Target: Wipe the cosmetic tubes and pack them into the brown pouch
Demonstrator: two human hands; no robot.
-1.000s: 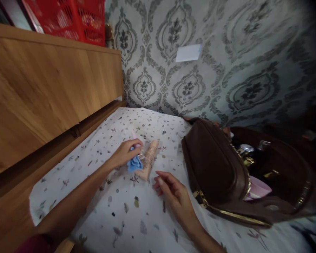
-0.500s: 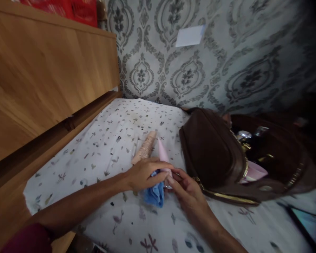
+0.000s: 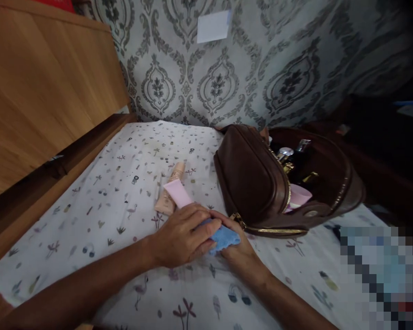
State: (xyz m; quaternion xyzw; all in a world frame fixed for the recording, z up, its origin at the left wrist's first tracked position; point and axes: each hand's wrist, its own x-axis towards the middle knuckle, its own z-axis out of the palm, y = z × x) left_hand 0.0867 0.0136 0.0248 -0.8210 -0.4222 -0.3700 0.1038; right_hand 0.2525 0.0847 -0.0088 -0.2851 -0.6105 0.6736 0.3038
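Observation:
My left hand point(image 3: 186, 233) is closed on a light blue cloth point(image 3: 225, 236), pressing it around the near end of a pink squeeze tube point(image 3: 179, 193). The tube's flat crimped end sticks out beyond my left knuckles, pointing up and left. My right hand point(image 3: 239, 252) is closed around the tube's near end from the right, under the cloth; most of its fingers are hidden. Just behind the pink tube, a beige tube point(image 3: 165, 201) lies on the patterned sheet point(image 3: 124, 247), partly covered from view by the pink one.
An open brown zip bag point(image 3: 251, 178) lies to the right, holding cosmetic items and a pink tube point(image 3: 298, 197). A wooden cabinet point(image 3: 51, 87) stands at the left. Behind is a patterned wall point(image 3: 192, 87) with a white paper point(image 3: 213, 26). A blurred-out patch covers the lower right.
The pink tube has turned, its flat end now leaning left over the beige tube. The blue cloth has moved up and right around the tube's near end. The view has shifted right.

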